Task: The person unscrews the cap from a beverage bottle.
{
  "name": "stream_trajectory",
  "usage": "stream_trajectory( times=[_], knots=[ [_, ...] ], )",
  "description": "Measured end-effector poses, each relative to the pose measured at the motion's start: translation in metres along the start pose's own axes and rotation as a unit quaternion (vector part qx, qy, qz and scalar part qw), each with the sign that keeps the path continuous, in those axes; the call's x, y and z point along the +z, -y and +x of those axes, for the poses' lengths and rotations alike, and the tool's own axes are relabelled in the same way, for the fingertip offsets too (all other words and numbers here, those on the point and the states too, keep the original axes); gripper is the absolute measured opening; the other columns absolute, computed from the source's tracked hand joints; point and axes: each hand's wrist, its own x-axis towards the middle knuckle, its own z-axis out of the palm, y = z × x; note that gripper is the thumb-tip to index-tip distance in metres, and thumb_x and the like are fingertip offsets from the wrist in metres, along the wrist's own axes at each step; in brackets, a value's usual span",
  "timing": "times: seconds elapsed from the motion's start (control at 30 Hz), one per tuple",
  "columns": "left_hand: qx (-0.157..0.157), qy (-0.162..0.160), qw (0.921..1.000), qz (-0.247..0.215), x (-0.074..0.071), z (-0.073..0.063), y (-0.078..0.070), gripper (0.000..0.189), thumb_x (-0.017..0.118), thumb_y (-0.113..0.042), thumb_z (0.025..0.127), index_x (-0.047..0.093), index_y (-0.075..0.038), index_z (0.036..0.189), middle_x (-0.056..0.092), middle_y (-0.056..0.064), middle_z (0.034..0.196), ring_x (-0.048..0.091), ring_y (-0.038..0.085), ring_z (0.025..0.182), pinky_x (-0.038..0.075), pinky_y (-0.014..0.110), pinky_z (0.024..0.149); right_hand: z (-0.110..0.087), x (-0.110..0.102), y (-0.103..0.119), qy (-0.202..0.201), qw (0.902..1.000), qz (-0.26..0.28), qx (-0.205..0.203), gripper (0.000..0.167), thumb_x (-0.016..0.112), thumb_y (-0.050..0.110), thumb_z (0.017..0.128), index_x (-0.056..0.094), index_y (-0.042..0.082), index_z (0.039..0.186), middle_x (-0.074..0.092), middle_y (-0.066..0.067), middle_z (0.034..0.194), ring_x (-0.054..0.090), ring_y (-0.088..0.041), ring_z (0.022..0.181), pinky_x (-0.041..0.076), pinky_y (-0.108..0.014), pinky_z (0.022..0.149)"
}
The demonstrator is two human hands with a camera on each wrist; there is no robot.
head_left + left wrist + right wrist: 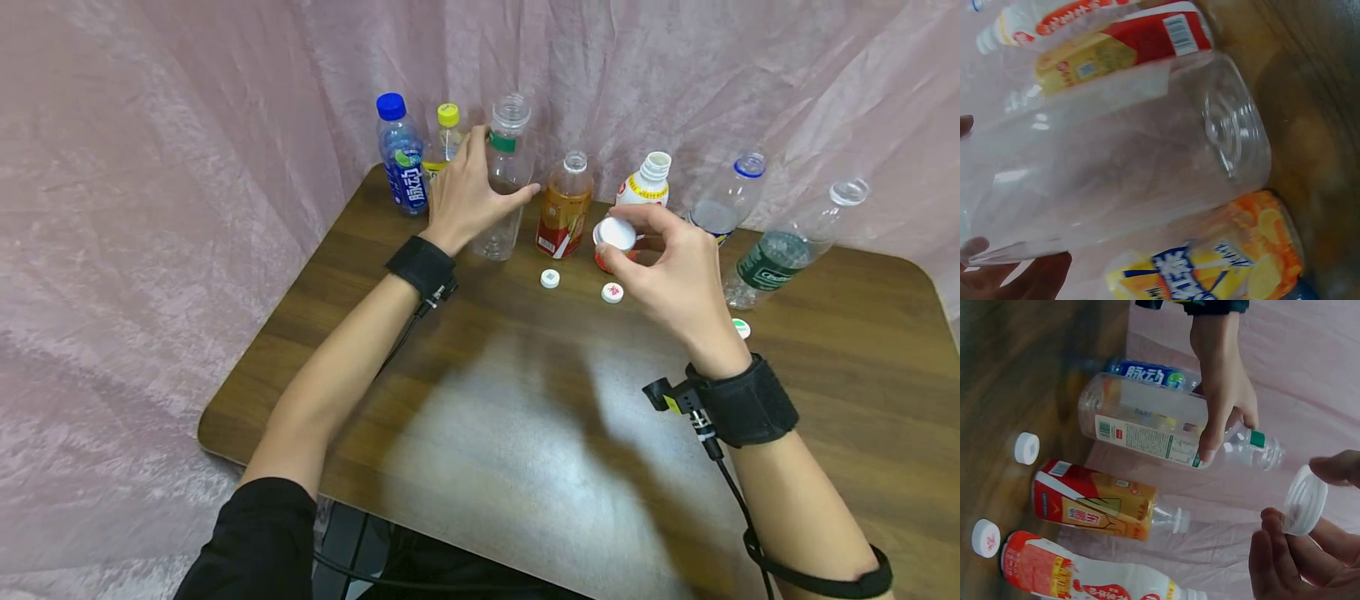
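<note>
A large clear bottle (497,242) stands near the back of the table with its mouth uncapped. My left hand (467,193) grips it around the upper body; in the right wrist view the thumb lies across its printed label (1147,439). Fingertips (1035,275) show along one side of the clear bottle in the left wrist view. Between thumb and fingers, my right hand (678,271) pinches a wide white cap (1305,500) with ridged sides. That cap is held up in front of a white-and-red bottle (643,192), apart from the clear bottle's mouth.
Left of the clear bottle stand a blue-capped bottle (405,162) and a yellow-capped one (448,117). An uncapped orange-red bottle (565,208), a blue-rimmed bottle (723,200) and a green-labelled bottle (780,254) stand to its right. White caps (550,278) lie in front on the wooden table (510,417).
</note>
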Motion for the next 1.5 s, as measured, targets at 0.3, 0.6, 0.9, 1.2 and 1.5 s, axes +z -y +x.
stream_trajectory(
  times=[0.3,0.6,0.9,1.2,1.5],
  knots=[
    [-0.059,0.007,0.9982,-0.007,0.016,0.007,0.007,0.105,0.070,-0.079,0.078,0.037,-0.011,0.150,0.059,0.008,0.138,0.067,0.026,0.107,0.057,0.040,0.085,-0.012,0.013,-0.012,0.060,0.9978,-0.023,-0.017,0.031,0.084,0.011,0.084,0.076,0.003,0.112,0.068,-0.011,0.105,0.072,-0.013,0.089,0.051,-0.007,0.078],
    [-0.077,0.016,0.9969,0.001,0.020,0.003,0.014,0.114,0.070,-0.083,0.074,0.035,-0.010,0.153,0.057,0.010,0.140,0.066,0.027,0.108,0.056,0.040,0.087,-0.015,0.027,-0.017,0.101,0.9944,-0.024,-0.017,0.028,0.084,0.012,0.083,0.075,0.002,0.108,0.068,-0.013,0.102,0.075,-0.029,0.092,0.047,-0.005,0.074],
    [-0.091,0.034,0.9953,0.004,0.025,-0.004,0.014,0.122,0.067,-0.085,0.075,0.023,-0.010,0.162,0.045,0.010,0.158,0.063,0.030,0.123,0.055,0.042,0.097,-0.014,0.037,-0.014,0.130,0.9906,-0.041,-0.014,0.028,0.086,0.018,0.082,0.077,0.007,0.106,0.069,-0.007,0.101,0.076,-0.023,0.089,0.056,-0.026,0.075],
    [-0.099,0.021,0.9949,-0.004,0.016,-0.008,0.019,0.122,0.069,-0.087,0.071,0.022,-0.018,0.161,0.049,0.008,0.156,0.066,0.028,0.116,0.057,0.040,0.087,0.005,0.054,-0.008,0.176,0.9819,-0.042,-0.055,0.028,0.082,0.015,0.085,0.075,0.002,0.108,0.068,-0.015,0.105,0.076,-0.030,0.093,0.058,-0.043,0.084],
    [-0.113,0.001,0.9931,-0.031,-0.016,-0.019,0.035,0.094,0.057,-0.080,0.087,0.029,-0.024,0.157,0.051,0.006,0.150,0.062,0.023,0.104,0.054,0.038,0.082,0.036,0.103,-0.006,0.221,0.9693,-0.091,-0.060,0.030,0.078,0.022,0.084,0.075,0.002,0.106,0.071,-0.017,0.103,0.070,-0.032,0.096,0.050,-0.046,0.084]
  ],
)
